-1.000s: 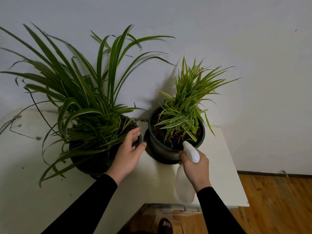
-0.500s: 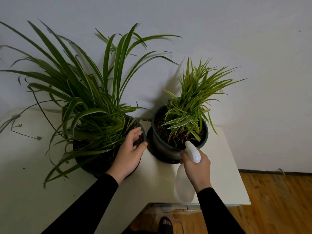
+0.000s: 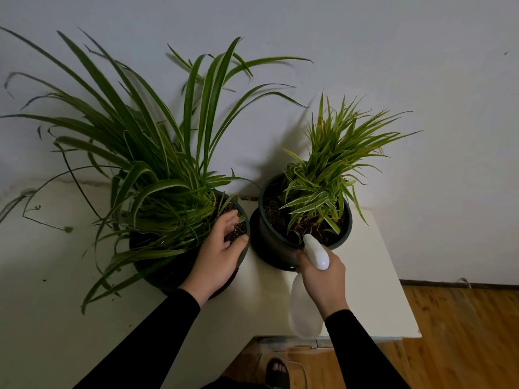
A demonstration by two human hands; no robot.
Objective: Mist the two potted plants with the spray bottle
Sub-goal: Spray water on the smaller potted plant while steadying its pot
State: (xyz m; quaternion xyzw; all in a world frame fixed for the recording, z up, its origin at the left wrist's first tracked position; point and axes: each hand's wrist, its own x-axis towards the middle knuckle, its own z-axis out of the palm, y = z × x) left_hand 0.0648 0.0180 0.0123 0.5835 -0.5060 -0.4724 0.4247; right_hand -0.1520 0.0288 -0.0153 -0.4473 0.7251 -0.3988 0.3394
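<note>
Two potted plants stand on a white table point(image 3: 373, 276) against the wall. The large plant point(image 3: 157, 164) on the left has long dark green leaves and grows in a dark pot point(image 3: 165, 276). My left hand point(image 3: 222, 254) grips that pot's right rim, fingers over the soil. The smaller plant point(image 3: 328, 175) with pale striped leaves grows in a dark green pot point(image 3: 269, 237) on the right. My right hand point(image 3: 325, 279) holds a white spray bottle point(image 3: 316, 254) by its neck, nozzle at the small pot's near rim, pointing at the plant's base. The translucent bottle body point(image 3: 304, 313) hangs below my hand.
A pale wall point(image 3: 421, 108) stands right behind both plants. The table's right edge point(image 3: 393, 262) and front corner lie close to my right arm. Wooden floor point(image 3: 463, 332) lies to the right and below, with my sandalled foot point(image 3: 278, 372) under the table's front edge.
The view has drifted slightly so both plants sit a little further right in the frame. My hands keep the same grips on the pot rim and the spray bottle.
</note>
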